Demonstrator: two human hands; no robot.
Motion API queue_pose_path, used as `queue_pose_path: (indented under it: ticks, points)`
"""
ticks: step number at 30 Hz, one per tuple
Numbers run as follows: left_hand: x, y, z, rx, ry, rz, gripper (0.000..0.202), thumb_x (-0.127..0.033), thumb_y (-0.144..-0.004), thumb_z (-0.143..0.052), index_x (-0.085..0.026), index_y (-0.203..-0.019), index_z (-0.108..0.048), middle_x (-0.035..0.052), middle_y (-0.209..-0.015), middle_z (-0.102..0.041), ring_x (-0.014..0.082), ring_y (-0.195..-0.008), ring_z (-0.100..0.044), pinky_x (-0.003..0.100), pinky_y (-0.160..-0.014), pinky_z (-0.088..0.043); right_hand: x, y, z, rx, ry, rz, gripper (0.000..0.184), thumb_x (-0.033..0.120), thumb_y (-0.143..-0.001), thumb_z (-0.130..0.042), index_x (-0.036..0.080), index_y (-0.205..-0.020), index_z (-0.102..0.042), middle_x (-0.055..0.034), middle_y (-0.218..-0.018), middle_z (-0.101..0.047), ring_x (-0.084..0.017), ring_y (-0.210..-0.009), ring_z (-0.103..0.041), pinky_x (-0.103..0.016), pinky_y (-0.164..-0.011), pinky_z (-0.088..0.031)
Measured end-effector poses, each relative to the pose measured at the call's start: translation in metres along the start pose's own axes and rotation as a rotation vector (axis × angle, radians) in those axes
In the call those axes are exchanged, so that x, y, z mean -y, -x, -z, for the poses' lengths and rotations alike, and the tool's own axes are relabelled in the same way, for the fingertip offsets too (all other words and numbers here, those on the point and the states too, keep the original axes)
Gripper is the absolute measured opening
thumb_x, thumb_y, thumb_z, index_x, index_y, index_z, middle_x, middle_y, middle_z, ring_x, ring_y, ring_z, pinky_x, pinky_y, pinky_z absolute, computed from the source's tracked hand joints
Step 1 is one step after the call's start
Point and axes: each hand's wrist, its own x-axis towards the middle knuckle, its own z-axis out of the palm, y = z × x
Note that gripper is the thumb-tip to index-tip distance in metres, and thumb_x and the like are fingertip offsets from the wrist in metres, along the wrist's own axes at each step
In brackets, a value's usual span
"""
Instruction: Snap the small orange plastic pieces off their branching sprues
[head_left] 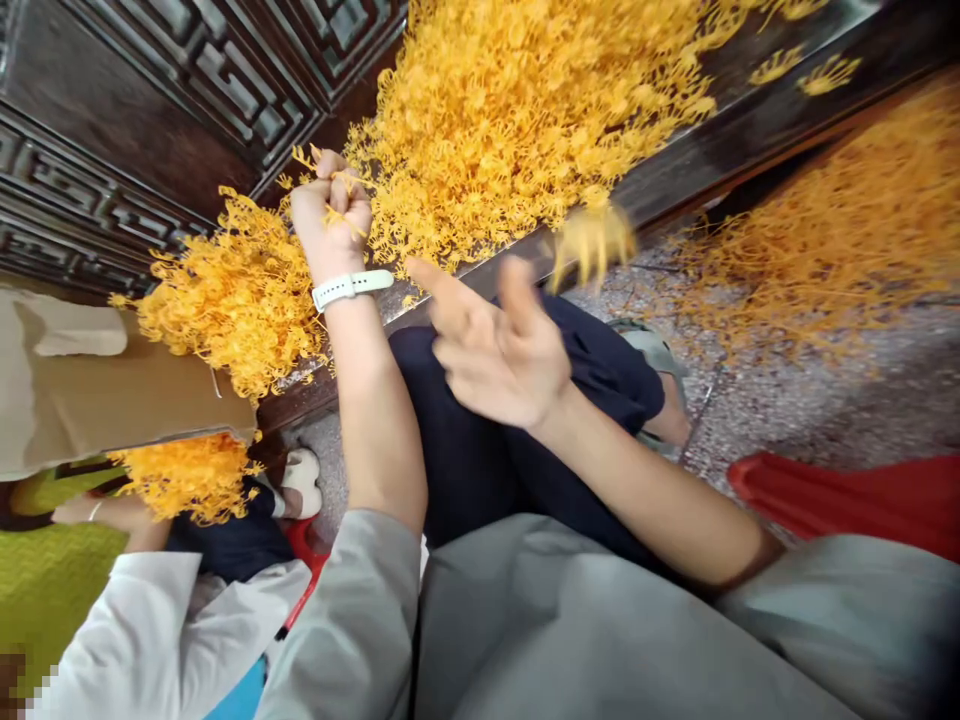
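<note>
Small orange spidery plastic pieces lie in a big heap (517,130) on a dark wooden bench. My left hand (334,205), with a pale watch strap (352,288) at the wrist, is closed around several of these pieces at the heap's left edge; their thin prongs stick out between the fingers. Over my lap, my right hand (502,355) is slightly blurred, with thumb and forefinger spread and nothing between them. A motion-smeared orange piece (592,245) hangs in the air beyond the right fingertips, apart from the hand.
A second heap (232,290) lies left of my left hand, beside a cardboard box (135,390). More orange pieces (840,230) cover the floor at right. A red stool (847,500) stands there. At left sits another person in a white sleeve (142,620).
</note>
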Motion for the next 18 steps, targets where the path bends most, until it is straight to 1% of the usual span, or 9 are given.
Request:
queue_pose_path:
  ticks: [2, 4, 5, 6, 8, 10, 12, 15, 18]
  points:
    - [-0.001, -0.002, -0.002, -0.019, -0.078, -0.003, 0.044, 0.009, -0.106, -0.011, -0.022, -0.088, -0.037, -0.0024, -0.066, -0.039, 0.0137, -0.053, -0.022, 0.021, -0.046, -0.024, 0.004, -0.009, 0.014, -0.3, -0.156, 0.116, 0.036, 0.047, -0.108, -0.048, 0.021, -0.095, -0.07, 0.0036, -0.074, -0.072, -0.007, -0.053, -0.057, -0.016, -0.05, -0.047]
    - [-0.002, -0.003, -0.004, -0.038, -0.135, 0.027, 0.04, 0.003, -0.107, -0.021, -0.023, -0.087, -0.043, -0.0013, -0.066, -0.043, 0.0138, -0.053, -0.029, 0.024, -0.044, -0.026, 0.005, -0.014, 0.021, -0.578, -0.322, 0.18, 0.028, 0.033, -0.106, -0.047, 0.016, -0.099, -0.069, 0.0004, -0.071, -0.07, -0.008, -0.049, -0.052, -0.017, -0.046, -0.044]
    - [-0.002, -0.001, -0.006, -0.032, -0.165, 0.051, 0.038, -0.002, -0.108, -0.025, -0.024, -0.088, -0.048, -0.0009, -0.065, -0.044, 0.014, -0.053, -0.032, 0.025, -0.043, -0.026, 0.006, -0.014, 0.023, -0.668, -0.364, 0.195, 0.027, 0.031, -0.105, -0.047, 0.015, -0.102, -0.068, -0.0012, -0.072, -0.07, -0.008, -0.049, -0.051, -0.018, -0.046, -0.044]
    - [-0.002, 0.001, -0.009, -0.015, -0.188, 0.079, 0.037, -0.005, -0.108, -0.028, -0.025, -0.091, -0.054, -0.0008, -0.063, -0.045, 0.0138, -0.051, -0.033, 0.026, -0.042, -0.026, 0.007, -0.013, 0.023, -0.71, -0.373, 0.208, 0.028, 0.033, -0.106, -0.046, 0.015, -0.106, -0.067, -0.0027, -0.076, -0.072, -0.009, -0.05, -0.052, -0.02, -0.046, -0.045]
    - [0.0, 0.011, -0.017, 0.056, -0.216, 0.149, 0.035, -0.009, -0.108, -0.034, -0.025, -0.103, -0.064, -0.0013, -0.061, -0.047, 0.0115, -0.047, -0.033, 0.024, -0.039, -0.025, 0.01, -0.009, 0.023, -0.733, -0.357, 0.257, 0.032, 0.046, -0.106, -0.048, 0.019, -0.112, -0.064, -0.0063, -0.088, -0.075, -0.012, -0.055, -0.058, -0.023, -0.049, -0.048]
    - [0.006, 0.025, -0.031, 0.153, -0.242, 0.246, 0.028, -0.015, -0.11, -0.041, -0.023, -0.111, -0.068, -0.0015, -0.063, -0.051, 0.0079, -0.043, -0.034, 0.021, -0.037, -0.026, 0.014, -0.006, 0.025, -0.739, -0.334, 0.313, 0.036, 0.056, -0.102, -0.054, 0.024, -0.118, -0.061, -0.0077, -0.102, -0.077, -0.015, -0.065, -0.065, -0.026, -0.054, -0.053]
    - [0.015, 0.04, -0.047, 0.257, -0.275, 0.37, 0.023, -0.022, -0.111, -0.046, -0.021, -0.111, -0.069, -0.001, -0.066, -0.053, 0.0054, -0.042, -0.038, 0.017, -0.035, -0.025, 0.017, -0.005, 0.028, -0.732, -0.287, 0.358, 0.038, 0.057, -0.1, -0.061, 0.028, -0.124, -0.06, -0.0055, -0.107, -0.075, -0.016, -0.07, -0.068, -0.026, -0.058, -0.056]
    - [0.03, 0.059, -0.068, 0.428, -0.35, 0.492, 0.023, -0.029, -0.112, -0.051, -0.018, -0.107, -0.07, 0.0015, -0.072, -0.06, 0.0033, -0.044, -0.045, 0.012, -0.038, -0.031, 0.016, -0.006, 0.033, -0.704, -0.217, 0.384, 0.035, 0.052, -0.096, -0.072, 0.025, -0.117, -0.066, -0.0013, -0.096, -0.072, -0.011, -0.063, -0.061, -0.022, -0.055, -0.05]
    - [0.036, 0.063, -0.073, 0.552, -0.42, 0.413, 0.021, -0.033, -0.108, -0.06, -0.016, -0.112, -0.073, 0.0071, -0.088, -0.071, 0.0057, -0.05, -0.056, 0.015, -0.047, -0.048, 0.011, 0.001, 0.033, -0.685, -0.054, 0.453, 0.039, 0.052, -0.086, -0.085, 0.018, -0.089, -0.065, 0.0031, -0.077, -0.06, -0.006, -0.055, -0.047, -0.02, -0.051, -0.039]
